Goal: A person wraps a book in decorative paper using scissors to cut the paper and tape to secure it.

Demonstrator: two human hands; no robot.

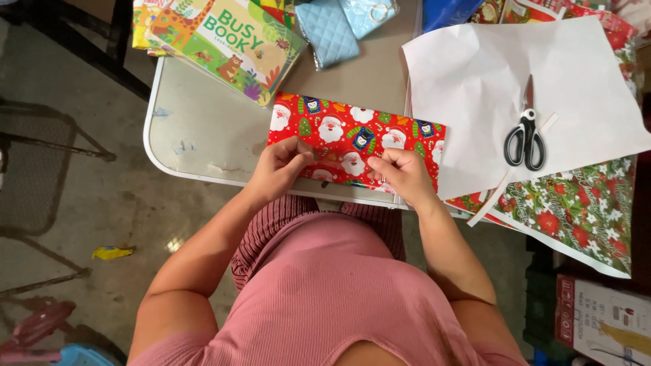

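Your pink ribbed top fills the bottom of the view, and both forearms reach out from it to the red wrapped parcel [352, 142], which lies flat at the near edge of the grey table [196, 129]. Your left hand [279, 166] is curled, fingertips pinching the paper at the parcel's near edge. Your right hand [405, 175] is curled too, pressing down on the near right part.

Just right of the parcel, a white sheet [475, 74] carries black-handled scissors [525, 139], and green flowered wrapping paper [583, 210] hangs off the table below it. A picture book [224, 41] and a quilted blue pouch [327, 30] sit behind.

With the parcel this close to the edge, a hard tug on the fold could, I judge, slide it off or tear the paper.

Your fingers cover the seam, so you cannot tell whether tape sits there. What the wrapping holds is hidden, and the far items are cut off.
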